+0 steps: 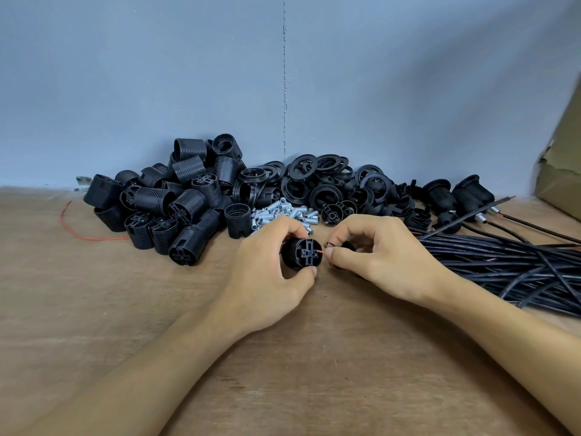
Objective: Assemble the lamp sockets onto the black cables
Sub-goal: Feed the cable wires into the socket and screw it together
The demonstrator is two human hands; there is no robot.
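My left hand [267, 278] grips a black lamp socket body [302, 253] just above the wooden table, its terminal end turned toward my right hand. My right hand [377, 256] pinches a thin red wire [321, 251] between thumb and forefinger, and the wire's tip touches the socket's terminal end. A small black part sits partly hidden inside the right hand's curled fingers. A thick bundle of black cables [509, 265] lies to the right, running under my right wrist.
Threaded socket bodies [176, 202] are heaped at the back left, black rings [327, 180] in the back middle, and small metal tubes [283, 212] in front of them. Assembled sockets on cables [465, 196] lie back right. A loose red wire [78, 231] lies left. A cardboard box [562, 165] stands far right.
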